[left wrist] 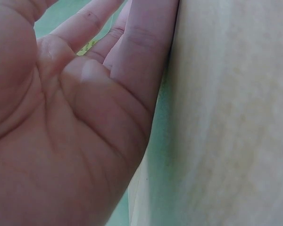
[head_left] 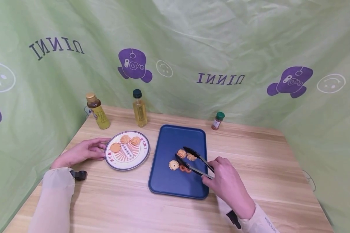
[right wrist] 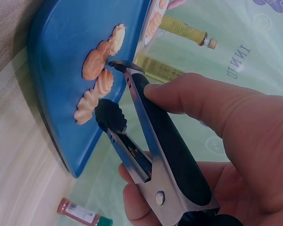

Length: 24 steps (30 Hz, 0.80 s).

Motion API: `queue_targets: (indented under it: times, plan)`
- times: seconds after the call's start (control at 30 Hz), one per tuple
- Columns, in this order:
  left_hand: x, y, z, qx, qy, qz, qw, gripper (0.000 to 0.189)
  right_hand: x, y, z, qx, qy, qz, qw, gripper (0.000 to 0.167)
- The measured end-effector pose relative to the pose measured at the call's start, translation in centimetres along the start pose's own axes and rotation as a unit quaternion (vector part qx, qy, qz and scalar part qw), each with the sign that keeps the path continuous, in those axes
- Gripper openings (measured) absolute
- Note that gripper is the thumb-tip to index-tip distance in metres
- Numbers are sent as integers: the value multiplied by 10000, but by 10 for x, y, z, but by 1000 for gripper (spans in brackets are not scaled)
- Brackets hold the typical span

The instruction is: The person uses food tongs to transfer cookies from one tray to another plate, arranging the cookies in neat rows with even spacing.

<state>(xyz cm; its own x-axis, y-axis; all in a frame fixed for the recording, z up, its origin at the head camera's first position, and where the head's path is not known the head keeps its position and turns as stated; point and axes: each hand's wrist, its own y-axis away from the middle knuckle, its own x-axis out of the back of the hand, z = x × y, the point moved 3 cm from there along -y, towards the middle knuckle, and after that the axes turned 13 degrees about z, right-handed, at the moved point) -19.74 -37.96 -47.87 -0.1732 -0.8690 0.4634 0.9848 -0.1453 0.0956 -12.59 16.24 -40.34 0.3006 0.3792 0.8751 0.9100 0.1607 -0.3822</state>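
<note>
High forward-down head view; close wrist views, right one with same tray (head_left: pixel 163 155)

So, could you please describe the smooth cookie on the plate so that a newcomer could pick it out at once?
Left of the blue tray is a round white plate, with the left hand at its edge. The smooth cookie lies on it, nearest that hand. Its plain top sets it apart from the two swirled cookies on the plate.

Both forearms (head_left: pixel 54 200) reach forward — left hand (head_left: pixel 86 150) loosely curved, right hand (head_left: pixel 226 178) curled in a grip.
</note>
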Motion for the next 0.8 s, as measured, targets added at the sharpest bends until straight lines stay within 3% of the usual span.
queue_targets:
  times: [0.5,0.8]
  plan:
    - [-1,2,-2,57,107,-12,9999,76,-1,0,0,131,24,137,9998,34]
    - [-1,0,-1,-11,-117,23,9999,75,-2,0,0,131,1,153,9998,34]
